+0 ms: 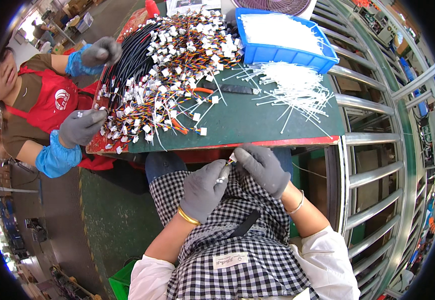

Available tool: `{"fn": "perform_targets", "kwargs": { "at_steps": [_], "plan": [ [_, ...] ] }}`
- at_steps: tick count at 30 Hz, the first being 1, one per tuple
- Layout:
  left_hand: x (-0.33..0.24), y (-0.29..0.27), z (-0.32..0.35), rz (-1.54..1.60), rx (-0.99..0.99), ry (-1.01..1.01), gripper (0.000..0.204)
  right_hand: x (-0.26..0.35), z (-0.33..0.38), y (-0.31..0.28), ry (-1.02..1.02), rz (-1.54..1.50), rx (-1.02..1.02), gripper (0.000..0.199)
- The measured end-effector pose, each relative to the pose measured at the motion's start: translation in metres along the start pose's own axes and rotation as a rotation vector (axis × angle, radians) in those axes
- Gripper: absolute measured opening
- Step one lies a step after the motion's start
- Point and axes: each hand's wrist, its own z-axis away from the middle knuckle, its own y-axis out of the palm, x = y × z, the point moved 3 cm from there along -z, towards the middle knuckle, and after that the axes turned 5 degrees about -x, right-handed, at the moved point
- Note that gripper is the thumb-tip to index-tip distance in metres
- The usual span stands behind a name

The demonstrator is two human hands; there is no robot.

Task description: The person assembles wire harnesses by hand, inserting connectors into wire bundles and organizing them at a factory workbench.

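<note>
My left hand (203, 191), in a grey glove, is closed on a short wire harness (231, 159) with small white connectors and coloured wires. My right hand (264, 170), also gloved in grey, pinches the white connector end of the same harness. Both hands meet above my lap, just off the table's near edge, and the fingers hide most of the wires. Beyond them on the table lies a large heap of wire harnesses (177, 60) with white plugs and twisted coloured wires. To its right is a loose pile of white cable ties (297, 90).
A blue bin (290, 62) of cable ties stands at the green table's (257, 127) far right. Orange-handled tools (179, 126) lie partly under the heap. A roller conveyor (372, 137) runs along the right. At the left, a co-worker in a red apron (52, 100) works with grey gloves.
</note>
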Motion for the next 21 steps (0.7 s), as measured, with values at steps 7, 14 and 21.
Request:
{"fn": "perform_targets", "kwargs": {
  "at_steps": [7, 14, 21],
  "plan": [
    [0.003, -0.003, -0.007, 0.258, 0.083, -0.084, 0.026, 0.042, 0.029, 0.017, -0.937, 0.810, -0.278, 0.037],
    [0.007, 0.001, -0.001, 0.363, 0.082, -0.165, 0.025, 0.040, 0.028, 0.022, -1.026, 0.842, -0.228, 0.025],
    [0.008, -0.003, -0.005, 1.173, 0.252, -0.806, 0.026, 0.035, 0.031, -0.013, -0.501, -0.027, -0.389, 0.017]
  ]
}}
